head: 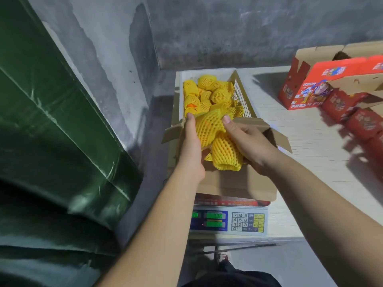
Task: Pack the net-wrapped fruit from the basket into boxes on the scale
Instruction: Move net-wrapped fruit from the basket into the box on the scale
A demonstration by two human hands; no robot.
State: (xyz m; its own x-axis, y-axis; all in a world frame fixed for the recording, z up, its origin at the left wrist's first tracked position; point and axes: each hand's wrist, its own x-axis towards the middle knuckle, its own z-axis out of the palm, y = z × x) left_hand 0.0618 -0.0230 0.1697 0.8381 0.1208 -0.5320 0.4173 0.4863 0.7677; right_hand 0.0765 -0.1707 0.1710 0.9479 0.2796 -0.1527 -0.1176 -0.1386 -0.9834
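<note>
Looking like a small fruit packing room / storeroom tbh. Bare grey concrete walls [228, 27], an electronic price scale w/ keypad [229, 221] sitting on a pale tabletop [310, 131], a white plastic basket [207, 72] holding yellow foam-netted fruit [207, 94], and red printed cardboard fruit boxes [323, 85] piling up nearby.

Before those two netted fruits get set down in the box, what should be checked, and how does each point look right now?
1. Cardboard box sits on the scale: ok.
2. Box flaps folded open: ok.
3. Left hand and right hand each hold a net-wrapped fruit: ok.
4. Foam nets cover both fruits: ok.
5. Scale reading: cannot tell, digits blurred.
6. White basket holds more fruit: ok.
</note>
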